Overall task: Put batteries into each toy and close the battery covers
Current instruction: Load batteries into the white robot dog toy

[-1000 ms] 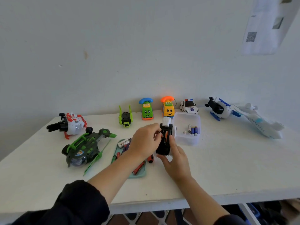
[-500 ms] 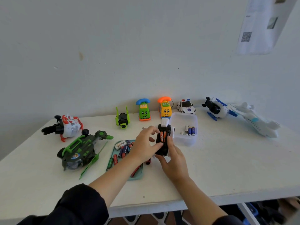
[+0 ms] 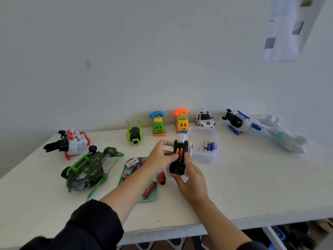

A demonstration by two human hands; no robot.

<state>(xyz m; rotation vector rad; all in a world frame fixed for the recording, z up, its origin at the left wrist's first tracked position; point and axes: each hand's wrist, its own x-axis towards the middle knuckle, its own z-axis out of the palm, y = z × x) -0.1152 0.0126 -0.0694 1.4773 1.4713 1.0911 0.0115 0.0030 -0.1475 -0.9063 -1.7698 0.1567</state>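
Both hands, left hand and right hand, grip black toy mid-table; right table area open; far car reads POLICE.

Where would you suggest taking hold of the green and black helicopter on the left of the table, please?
Judging by its pose, the green and black helicopter is best gripped across its wide body from above. It lies flat on the table with nose toward the near edge; the thin green blades look too flimsy to hold.
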